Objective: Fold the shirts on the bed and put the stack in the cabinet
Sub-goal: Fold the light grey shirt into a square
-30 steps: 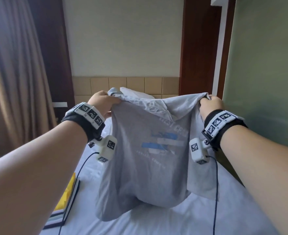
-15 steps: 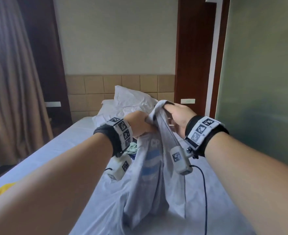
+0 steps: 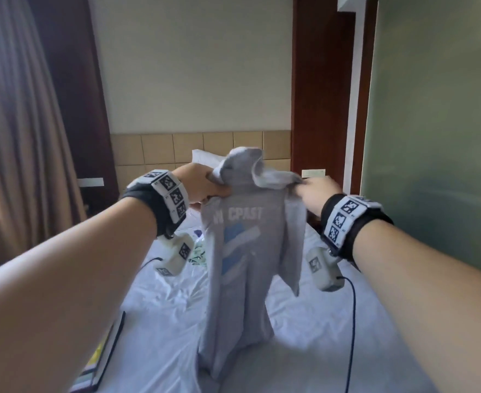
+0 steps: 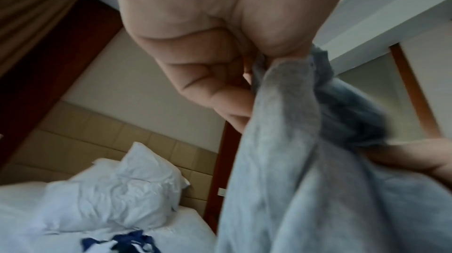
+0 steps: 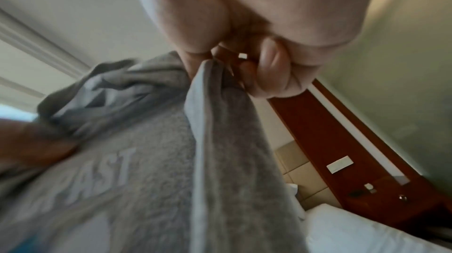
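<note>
Beneath both hands lies the bed (image 3: 304, 330), its white sheet creased, running away from the person to a tiled headboard. Largest item in hand: the grey shirt (image 3: 242, 268), held up vertically between the two hands, gathered into a narrow column. Its hem touches the sheet below the hands. Print faces the head camera: white letters reading "CPAST" above pale and blue stripes. One sleeve hangs loose below the right hand, clear of the bed. The collar region bunches upward above the line between the hands.

Left hand (image 3: 202, 184): fingers curled, clamped on the shirt's upper left edge. Left wrist view confirms: the fingers (image 4: 220, 90) fold round a wad of grey cloth, thumb side pressed against it.

Right hand (image 3: 315, 194): pinching the upper right edge. Right wrist view shows a fold of cloth caught between thumb and fingertips (image 5: 269, 59), remaining fingers curled in.

Hands level with each other, apart by the width of the gathered shirt, not touching.

Beyond the hands, by the headboard: a white pillow (image 4: 117, 195), crumpled. Beside it on the sheet, below the left hand, another garment (image 4: 127, 241) with dark blue and white, partly hidden. Near the left forearm at the bed's edge, a flat stack with a yellow and dark edge (image 3: 103, 355); identity unclear.
</note>
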`<action>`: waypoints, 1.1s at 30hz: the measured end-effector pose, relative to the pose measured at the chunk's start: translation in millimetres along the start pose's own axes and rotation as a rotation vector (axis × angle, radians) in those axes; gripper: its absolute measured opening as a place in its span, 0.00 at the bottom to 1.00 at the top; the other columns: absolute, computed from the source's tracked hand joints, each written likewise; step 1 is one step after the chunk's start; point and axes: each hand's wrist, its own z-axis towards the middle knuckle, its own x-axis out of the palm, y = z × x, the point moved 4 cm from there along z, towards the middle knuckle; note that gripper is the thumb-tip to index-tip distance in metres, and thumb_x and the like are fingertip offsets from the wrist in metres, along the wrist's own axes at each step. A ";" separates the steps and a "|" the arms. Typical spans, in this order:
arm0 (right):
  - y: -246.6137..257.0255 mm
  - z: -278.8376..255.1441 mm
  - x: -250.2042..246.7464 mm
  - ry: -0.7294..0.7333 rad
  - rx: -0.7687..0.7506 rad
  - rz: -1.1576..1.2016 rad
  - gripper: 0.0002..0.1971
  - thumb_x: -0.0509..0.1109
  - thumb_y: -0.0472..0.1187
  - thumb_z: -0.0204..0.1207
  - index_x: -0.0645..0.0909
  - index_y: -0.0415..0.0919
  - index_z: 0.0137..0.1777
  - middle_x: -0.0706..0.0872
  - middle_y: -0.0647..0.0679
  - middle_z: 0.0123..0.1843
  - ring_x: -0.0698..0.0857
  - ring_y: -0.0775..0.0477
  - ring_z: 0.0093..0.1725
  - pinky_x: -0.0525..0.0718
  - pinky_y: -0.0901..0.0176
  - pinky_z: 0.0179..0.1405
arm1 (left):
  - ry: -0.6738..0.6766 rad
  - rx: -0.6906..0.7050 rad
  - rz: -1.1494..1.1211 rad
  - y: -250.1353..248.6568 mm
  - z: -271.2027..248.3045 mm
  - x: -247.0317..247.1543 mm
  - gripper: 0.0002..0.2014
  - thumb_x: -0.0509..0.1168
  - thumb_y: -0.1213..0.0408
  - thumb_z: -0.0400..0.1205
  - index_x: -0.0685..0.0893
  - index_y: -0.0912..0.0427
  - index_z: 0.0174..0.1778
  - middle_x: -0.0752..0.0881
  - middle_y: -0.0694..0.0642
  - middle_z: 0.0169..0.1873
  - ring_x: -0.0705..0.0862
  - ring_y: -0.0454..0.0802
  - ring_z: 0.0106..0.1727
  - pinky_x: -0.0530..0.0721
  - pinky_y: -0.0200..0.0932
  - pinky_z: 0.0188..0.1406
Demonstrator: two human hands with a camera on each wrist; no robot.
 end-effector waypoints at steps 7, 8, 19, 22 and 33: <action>30.9 -11.7 -70.4 -0.213 0.106 0.310 0.12 0.64 0.39 0.80 0.88 0.37 0.43 0.83 0.39 0.28 0.83 0.41 0.21 0.82 0.59 0.20 | -0.175 -0.066 0.102 9.6 -25.5 -77.1 0.02 0.76 0.59 0.74 0.91 0.51 0.39 0.87 0.59 0.35 0.84 0.56 0.37 0.91 0.57 0.49; 38.1 -14.9 -79.2 -0.225 0.102 0.380 0.11 0.64 0.38 0.80 0.87 0.37 0.42 0.83 0.39 0.27 0.82 0.43 0.20 0.82 0.58 0.19 | -0.208 -0.070 0.094 4.4 -31.6 -86.4 0.03 0.77 0.57 0.71 0.92 0.50 0.39 0.90 0.59 0.37 0.86 0.56 0.39 0.91 0.61 0.54; 127.1 -45.6 -159.4 -0.311 -0.039 0.970 0.09 0.59 0.36 0.87 0.81 0.41 0.52 0.89 0.42 0.37 0.91 0.46 0.26 0.88 0.56 0.22 | -0.358 -0.016 -0.518 -65.7 -107.0 -167.7 0.06 0.69 0.70 0.82 0.80 0.59 0.41 0.82 0.56 0.29 0.81 0.47 0.33 0.87 0.39 0.26; 139.0 -56.1 -171.3 -0.358 -0.136 1.062 0.06 0.63 0.34 0.85 0.78 0.43 0.57 0.90 0.38 0.40 0.92 0.42 0.30 0.89 0.53 0.26 | -0.388 0.029 -0.722 -74.0 -121.4 -173.0 0.04 0.64 0.76 0.86 0.84 0.68 0.53 0.89 0.67 0.42 0.90 0.58 0.41 0.92 0.47 0.36; 50.2 -34.4 -91.1 -0.178 0.147 0.873 0.07 0.63 0.36 0.86 0.81 0.40 0.47 0.87 0.41 0.36 0.88 0.52 0.21 0.90 0.57 0.24 | -0.310 -0.210 -0.779 9.1 -80.7 -89.0 0.04 0.66 0.78 0.84 0.84 0.67 0.45 0.80 0.62 0.32 0.83 0.55 0.26 0.87 0.44 0.21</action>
